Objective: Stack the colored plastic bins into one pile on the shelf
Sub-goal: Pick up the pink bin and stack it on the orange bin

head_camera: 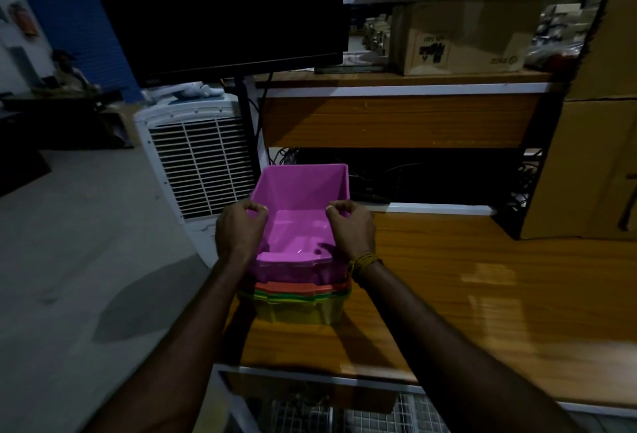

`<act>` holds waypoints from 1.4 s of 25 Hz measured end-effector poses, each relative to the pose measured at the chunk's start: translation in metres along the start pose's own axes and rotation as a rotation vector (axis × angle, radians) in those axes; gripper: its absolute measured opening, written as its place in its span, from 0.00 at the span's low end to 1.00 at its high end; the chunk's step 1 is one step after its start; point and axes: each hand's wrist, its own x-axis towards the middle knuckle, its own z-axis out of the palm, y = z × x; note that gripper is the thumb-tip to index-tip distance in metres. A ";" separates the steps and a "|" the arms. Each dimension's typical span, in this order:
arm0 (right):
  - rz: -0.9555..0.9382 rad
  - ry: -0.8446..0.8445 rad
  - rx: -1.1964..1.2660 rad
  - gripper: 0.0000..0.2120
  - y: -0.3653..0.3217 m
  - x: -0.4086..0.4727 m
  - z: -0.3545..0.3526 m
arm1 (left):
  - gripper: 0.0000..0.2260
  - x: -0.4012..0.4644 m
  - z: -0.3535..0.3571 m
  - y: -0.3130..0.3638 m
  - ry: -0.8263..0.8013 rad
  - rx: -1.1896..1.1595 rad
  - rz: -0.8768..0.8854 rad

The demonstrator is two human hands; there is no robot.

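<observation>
A purple plastic bin sits on top of a pile at the left end of the wooden shelf. Under it show the rims of a red bin and a green bin, with a yellow bin at the bottom. My left hand grips the purple bin's left side wall. Its right side wall is gripped by my right hand. The purple bin stands higher than the nested rims below it.
A white air cooler stands left of the shelf beneath a dark monitor. Cardboard boxes sit on the upper shelf, and a large carton stands at the right. Cables lie in the dark gap behind the bins.
</observation>
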 end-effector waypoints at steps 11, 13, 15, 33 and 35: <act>-0.012 -0.139 -0.151 0.14 0.044 -0.009 0.001 | 0.07 -0.016 0.031 -0.033 -0.067 0.119 -0.014; -0.043 -0.168 -0.196 0.13 0.048 -0.005 -0.004 | 0.08 -0.018 0.032 -0.033 -0.075 0.159 -0.025; -0.086 -0.204 -0.237 0.13 0.052 -0.005 -0.008 | 0.09 -0.021 0.033 -0.030 -0.081 0.218 -0.034; -0.040 0.080 -0.285 0.15 0.147 0.018 -0.267 | 0.15 -0.193 0.204 0.182 -0.375 -0.040 0.412; -0.024 0.127 -0.294 0.15 0.166 0.019 -0.317 | 0.18 -0.230 0.232 0.213 -0.439 -0.073 0.417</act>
